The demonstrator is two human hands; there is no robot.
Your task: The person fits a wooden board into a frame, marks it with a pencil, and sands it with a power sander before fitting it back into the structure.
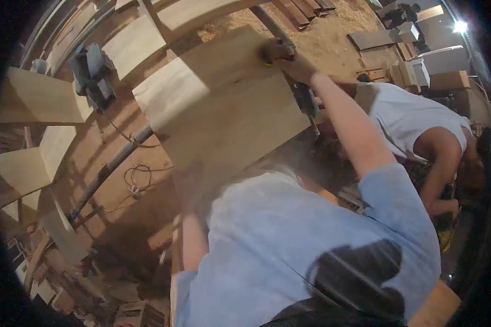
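My right hand point(299, 67) is closed around a dark, compact hand-held tool point(278, 50) that looks like a sander, at the far right part of a large pale wooden panel point(234, 117). Motion blurs the tool's rounded end over the wood. My left arm reaches down beside my blue shirt, and my left hand point(186, 182) is a smear near the panel's lower left edge. Its fingers cannot be made out. A hard-edged bright patch of light falls across the panel's left corner.
A co-worker in a white sleeveless top point(406, 114) bends close on the right. On the left are a grey power tool point(93, 76), a loose cord point(139, 177), a dark pipe point(112, 163) and curved wooden boards point(35, 101). Sawdust point(333, 41) covers the ground beyond.
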